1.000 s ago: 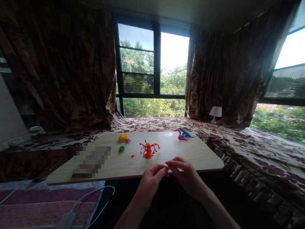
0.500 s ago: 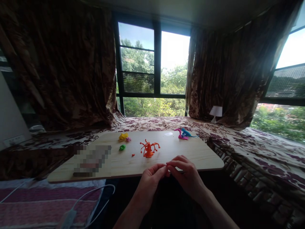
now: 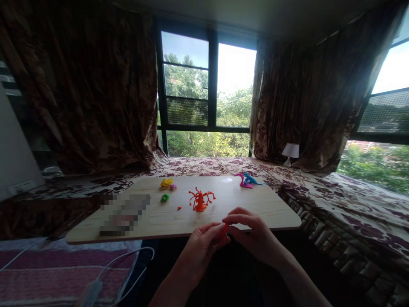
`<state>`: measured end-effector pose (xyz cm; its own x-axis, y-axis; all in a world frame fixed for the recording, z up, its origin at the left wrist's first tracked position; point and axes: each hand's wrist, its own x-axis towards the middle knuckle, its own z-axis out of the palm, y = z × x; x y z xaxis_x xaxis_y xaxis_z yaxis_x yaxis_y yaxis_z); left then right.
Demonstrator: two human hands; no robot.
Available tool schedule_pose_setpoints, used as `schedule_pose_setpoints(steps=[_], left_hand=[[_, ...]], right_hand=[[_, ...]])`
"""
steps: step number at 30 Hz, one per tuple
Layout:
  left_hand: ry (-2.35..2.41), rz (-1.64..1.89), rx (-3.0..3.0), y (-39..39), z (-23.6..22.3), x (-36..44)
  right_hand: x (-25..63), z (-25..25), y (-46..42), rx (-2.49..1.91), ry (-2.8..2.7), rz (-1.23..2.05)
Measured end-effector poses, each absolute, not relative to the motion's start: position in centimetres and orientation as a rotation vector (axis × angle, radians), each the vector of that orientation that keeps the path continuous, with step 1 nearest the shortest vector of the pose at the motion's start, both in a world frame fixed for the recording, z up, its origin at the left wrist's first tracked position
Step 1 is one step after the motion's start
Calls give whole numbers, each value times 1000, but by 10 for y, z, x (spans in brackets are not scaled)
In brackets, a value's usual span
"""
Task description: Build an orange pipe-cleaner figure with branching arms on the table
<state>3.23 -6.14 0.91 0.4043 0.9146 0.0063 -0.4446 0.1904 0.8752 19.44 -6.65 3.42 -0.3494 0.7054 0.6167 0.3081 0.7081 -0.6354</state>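
Just off the table's near edge, my left hand (image 3: pixel 204 244) pinches a small piece of orange-red modelling clay (image 3: pixel 225 229). My right hand (image 3: pixel 252 232) has its thumb and forefinger closed on the same piece from the other side; the fingertips hide much of it. Beyond the hands, an orange clay figure (image 3: pixel 200 201) stands upright on the table, with several thin, ball-tipped arms spreading from a thick trunk. To its left lies a tiny orange clay bit (image 3: pixel 179 208).
The pale wooden table (image 3: pixel 159 221) also bears green clay (image 3: pixel 165 197), yellow clay (image 3: pixel 166 183), pink clay (image 3: pixel 173 186), and magenta (image 3: pixel 245 182) and blue (image 3: pixel 251 179) clay figures. A pixelated flat object (image 3: pixel 124 215) lies at left. A white cable (image 3: pixel 150 249) loops below.
The fingers have shifted around the clay, so more of its orange-red shows between them. My right hand has turned slightly. The figures on the table stay where they were.
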Motion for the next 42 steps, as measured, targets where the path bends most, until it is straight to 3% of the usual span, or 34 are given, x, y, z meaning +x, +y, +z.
schedule_pose_setpoints(steps=[33,42], left_hand=[[1016,1232,1290,-67,9,26],[966,1291,1226,-62,-2,24]], right_hand=[[186,27,-58,-854,-1908,424],[179,15,-48,-865,-1751,627]])
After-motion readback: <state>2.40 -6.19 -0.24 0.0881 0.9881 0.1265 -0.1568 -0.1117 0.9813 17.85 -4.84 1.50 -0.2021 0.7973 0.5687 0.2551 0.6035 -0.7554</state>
